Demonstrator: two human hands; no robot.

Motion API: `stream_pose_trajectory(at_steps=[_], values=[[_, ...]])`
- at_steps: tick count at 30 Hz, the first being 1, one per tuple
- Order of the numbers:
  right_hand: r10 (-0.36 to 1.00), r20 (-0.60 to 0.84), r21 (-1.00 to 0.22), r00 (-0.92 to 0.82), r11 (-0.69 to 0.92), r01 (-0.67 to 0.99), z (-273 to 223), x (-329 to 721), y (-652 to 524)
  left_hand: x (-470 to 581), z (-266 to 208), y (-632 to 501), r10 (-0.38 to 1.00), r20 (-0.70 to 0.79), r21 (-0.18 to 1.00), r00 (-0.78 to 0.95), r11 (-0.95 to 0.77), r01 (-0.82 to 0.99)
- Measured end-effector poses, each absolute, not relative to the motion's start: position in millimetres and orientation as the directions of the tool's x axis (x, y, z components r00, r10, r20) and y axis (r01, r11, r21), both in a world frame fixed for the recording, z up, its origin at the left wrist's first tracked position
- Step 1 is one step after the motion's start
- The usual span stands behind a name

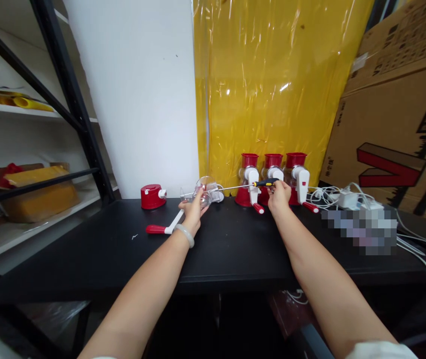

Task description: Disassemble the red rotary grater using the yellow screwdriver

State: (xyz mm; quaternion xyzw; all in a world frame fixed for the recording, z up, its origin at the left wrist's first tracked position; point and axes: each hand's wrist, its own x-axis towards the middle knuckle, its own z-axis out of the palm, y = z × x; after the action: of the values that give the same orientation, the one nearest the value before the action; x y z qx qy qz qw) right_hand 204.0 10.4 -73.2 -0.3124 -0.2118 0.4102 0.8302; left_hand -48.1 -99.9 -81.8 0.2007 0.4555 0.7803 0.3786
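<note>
My left hand (193,208), with a pale bangle at the wrist, is closed around a clear plastic grater body (206,187) above the black table. In my right hand (279,193) is a screwdriver (265,183) with a black and yellow handle, its long shaft pointing left. The tip reaches the clear body; exact contact is too small to tell. Beside my left hand lies a white crank handle (174,222) with a red grip. A red base (153,196) with a white knob stands to the left.
Behind my right hand stand three red-and-white rotary graters (249,174). White cables and adapters (347,198) lie at the right, near a large cardboard box (388,114). A black-framed shelf (82,119) rises on the left. Small white scraps (134,237) lie on the tabletop (97,249).
</note>
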Motion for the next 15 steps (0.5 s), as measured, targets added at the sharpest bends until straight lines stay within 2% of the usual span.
stream_pose_trajectory(at_steps=[8,11,15], values=[[0.781,0.172,-0.635,0.601,0.554,-0.539,-75.9,198.8,13.0,-46.1,-77.8,-103.7,0.762,-0.040,0.850,-0.646,-0.314,-0.423],[0.736,0.205,-0.658,0.645,0.592,-0.466,-79.3,198.4,14.8,-46.6,-78.3,-103.1,0.761,-0.030,0.860,-0.648,-0.311,-0.405],[0.741,0.168,-0.710,0.651,0.549,-0.442,-82.6,199.8,16.6,-47.4,-79.0,-103.0,0.764,-0.019,0.867,-0.645,-0.308,-0.391]])
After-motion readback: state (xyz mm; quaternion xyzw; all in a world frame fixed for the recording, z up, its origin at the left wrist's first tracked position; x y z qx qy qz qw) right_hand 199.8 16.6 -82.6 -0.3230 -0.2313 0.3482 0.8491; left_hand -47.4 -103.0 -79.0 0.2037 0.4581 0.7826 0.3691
